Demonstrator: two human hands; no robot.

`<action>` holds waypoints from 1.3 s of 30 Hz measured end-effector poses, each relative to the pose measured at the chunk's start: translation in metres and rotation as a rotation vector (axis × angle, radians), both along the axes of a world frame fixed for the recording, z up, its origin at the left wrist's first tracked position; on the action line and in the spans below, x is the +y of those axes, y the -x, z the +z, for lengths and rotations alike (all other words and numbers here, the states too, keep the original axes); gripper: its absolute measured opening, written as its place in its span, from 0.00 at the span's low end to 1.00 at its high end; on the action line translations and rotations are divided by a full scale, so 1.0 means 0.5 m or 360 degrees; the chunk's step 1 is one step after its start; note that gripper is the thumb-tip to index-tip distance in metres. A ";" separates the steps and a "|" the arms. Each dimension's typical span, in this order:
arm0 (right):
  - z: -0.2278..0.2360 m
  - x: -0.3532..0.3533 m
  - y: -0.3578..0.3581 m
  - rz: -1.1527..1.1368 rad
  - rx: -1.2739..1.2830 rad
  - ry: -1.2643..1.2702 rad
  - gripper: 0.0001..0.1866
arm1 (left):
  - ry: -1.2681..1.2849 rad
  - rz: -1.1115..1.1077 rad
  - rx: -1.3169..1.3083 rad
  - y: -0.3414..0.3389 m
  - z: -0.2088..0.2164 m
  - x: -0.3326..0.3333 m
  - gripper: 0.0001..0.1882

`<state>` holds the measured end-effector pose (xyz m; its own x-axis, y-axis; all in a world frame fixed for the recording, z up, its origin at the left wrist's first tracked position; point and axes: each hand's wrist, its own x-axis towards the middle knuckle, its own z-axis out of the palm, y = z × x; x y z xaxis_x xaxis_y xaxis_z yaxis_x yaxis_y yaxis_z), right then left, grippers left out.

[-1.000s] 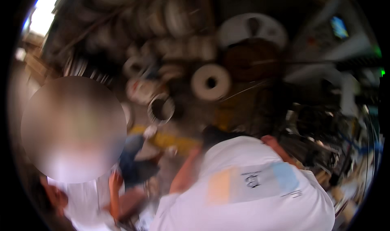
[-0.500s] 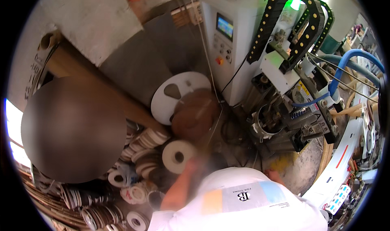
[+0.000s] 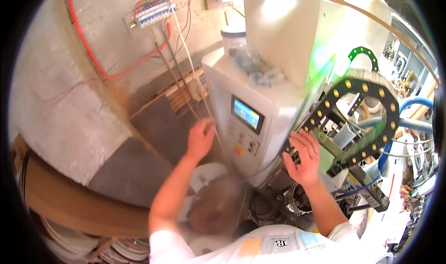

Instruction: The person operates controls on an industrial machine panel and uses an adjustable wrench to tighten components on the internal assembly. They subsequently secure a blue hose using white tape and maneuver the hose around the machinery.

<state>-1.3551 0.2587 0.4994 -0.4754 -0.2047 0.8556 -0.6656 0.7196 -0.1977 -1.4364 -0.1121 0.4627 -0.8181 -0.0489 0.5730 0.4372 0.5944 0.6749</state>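
My left hand (image 3: 200, 139) is raised in front of the left edge of a white machine cabinet (image 3: 216, 85), beside a thin pale cord (image 3: 191, 62). Its fingers look bent but are blurred, so I cannot tell whether they hold anything. My right hand (image 3: 304, 158) is open, fingers stretched and thumb apart, at the lower end of a black cable chain (image 3: 335, 93) with yellow dots. Whether it touches the chain is unclear. Between the hands is a control panel with a lit screen (image 3: 247, 114), several knobs and an orange-red button (image 3: 239, 150).
Below lie a brown disc (image 3: 213, 207), a white reel and a round metal pot (image 3: 297, 200) on the machine. A long brown tube (image 3: 83, 196) and stacked reels (image 3: 127, 251) stand left. Blue hose (image 3: 385, 157) curves at right. Wall wiring (image 3: 155, 13) hangs behind.
My view has tilted up toward the cabinet and wall. Both hands have risen from low by my body: the left from beside a white reel to the cabinet's edge, the right to the cable chain.
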 end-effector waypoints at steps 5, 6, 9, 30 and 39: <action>0.078 -0.099 0.210 -0.0225 0.0120 -0.0139 0.28 | 0.0288 -0.0033 0.0830 0.365 0.332 -0.026 0.11; 0.071 -0.110 0.231 -0.0271 0.0234 -0.0142 0.25 | 0.0457 0.0014 0.0885 0.441 0.387 -0.034 0.13; 0.028 -0.098 0.255 -0.0347 0.0401 -0.0146 0.23 | 0.0856 0.0142 0.0794 0.665 0.494 0.016 0.17; -0.013 -0.086 0.246 -0.0352 0.0398 -0.0154 0.17 | 0.1907 0.0247 0.0683 1.348 0.665 0.093 0.20; -0.021 -0.059 0.235 -0.0303 0.0332 -0.0318 0.29 | 0.0566 -0.0724 0.0580 0.940 0.640 0.051 0.13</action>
